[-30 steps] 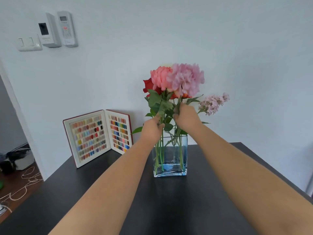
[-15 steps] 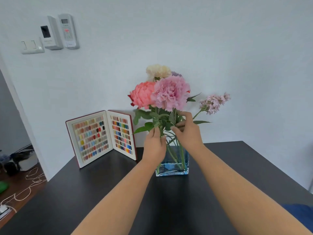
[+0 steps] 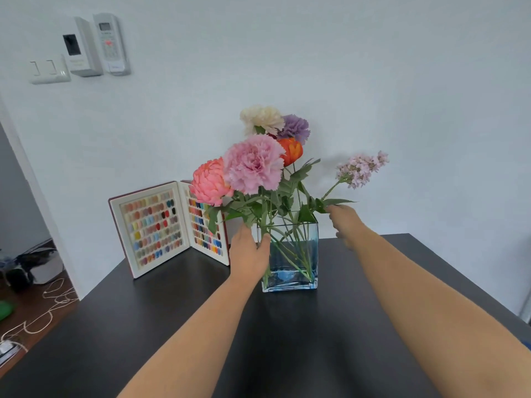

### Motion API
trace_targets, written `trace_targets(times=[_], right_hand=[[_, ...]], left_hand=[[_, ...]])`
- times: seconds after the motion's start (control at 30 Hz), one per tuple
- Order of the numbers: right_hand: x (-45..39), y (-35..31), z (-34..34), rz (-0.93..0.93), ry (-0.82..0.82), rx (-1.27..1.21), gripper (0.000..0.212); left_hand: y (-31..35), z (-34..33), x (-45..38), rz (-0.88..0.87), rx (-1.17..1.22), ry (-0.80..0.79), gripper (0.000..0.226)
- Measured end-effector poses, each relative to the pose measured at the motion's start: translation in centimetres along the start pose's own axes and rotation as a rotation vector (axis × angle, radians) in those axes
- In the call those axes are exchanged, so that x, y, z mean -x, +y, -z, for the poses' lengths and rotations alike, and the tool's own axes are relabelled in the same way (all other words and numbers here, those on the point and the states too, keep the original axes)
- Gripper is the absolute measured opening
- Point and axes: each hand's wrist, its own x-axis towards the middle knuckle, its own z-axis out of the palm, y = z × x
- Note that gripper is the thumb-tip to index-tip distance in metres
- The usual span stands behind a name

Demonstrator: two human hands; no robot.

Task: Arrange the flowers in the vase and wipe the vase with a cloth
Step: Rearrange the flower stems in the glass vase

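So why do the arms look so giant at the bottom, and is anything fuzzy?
Head view: the wide-angle lens stretches whatever sits near the edges, so both forearms swell toward the bottom. The right hand looks a little smeared beside the lilac sprig; the left hand at the glass vase is sharper. Light is soft, and the dark table shows only a faint sheen.

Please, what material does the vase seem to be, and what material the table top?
The vase looks like clear glass, tinted blue toward the base: stems and water show through its walls. The table top looks like dark, matte laminate or painted wood, with only a dull sheen; which one, I cannot tell.
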Motion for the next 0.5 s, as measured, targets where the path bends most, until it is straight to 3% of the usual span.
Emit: trace_targets(times=[0.13, 0.3, 0.5], right_hand=[[-0.7, -1.1, -1.0, -0.018, -0.098, -0.002, 0.047], [-1.6, -2.1, -2.3, 0.131, 0.009, -0.017, 0.028], [-1.6, -2.8, -3.9, 0.190, -0.074, 0.111, 0.053]], left_hand=[[0.0, 0.0, 0.0, 0.019, -0.009, -0.027, 0.039], [0.7, -0.2, -0.6, 0.013, 0.012, -0.046, 0.052], [2.3, -1.1, -2.3, 0.071, -0.047, -0.047, 0.080]])
